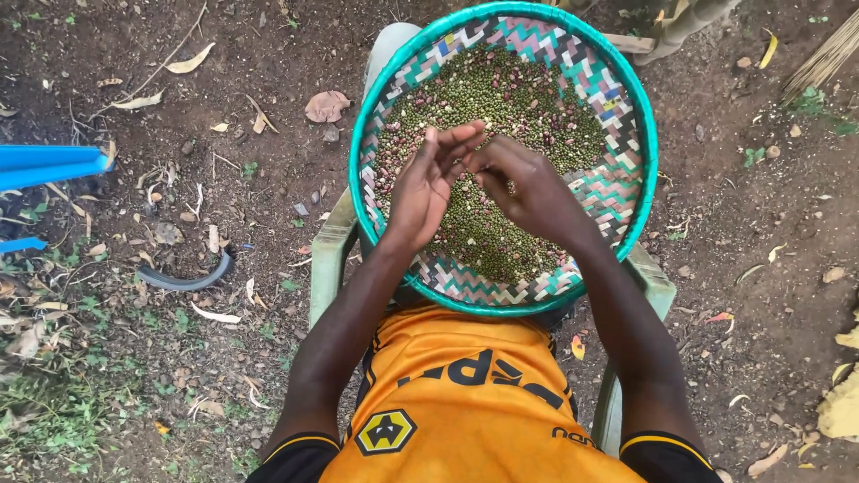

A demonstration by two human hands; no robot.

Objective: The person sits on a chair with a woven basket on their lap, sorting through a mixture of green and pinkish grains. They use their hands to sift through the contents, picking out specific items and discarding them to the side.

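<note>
A round woven tray (617, 192) with a teal rim and zigzag pattern rests on my lap, holding a heap of small green grains mixed with reddish beans (501, 98). My left hand (428, 183) hovers over the tray's left side, palm turned up and fingers stretched out. My right hand (528, 188) is beside it, fingers curled and pinched, their tips meeting the left palm. What the right fingers pinch is too small to see.
I sit on a pale green plastic chair (329, 250) on bare soil strewn with dry leaves. A blue plastic object (49, 165) sticks in at the left. A dark curved strip (183, 279) lies on the ground. Broom bristles (823, 58) are at top right.
</note>
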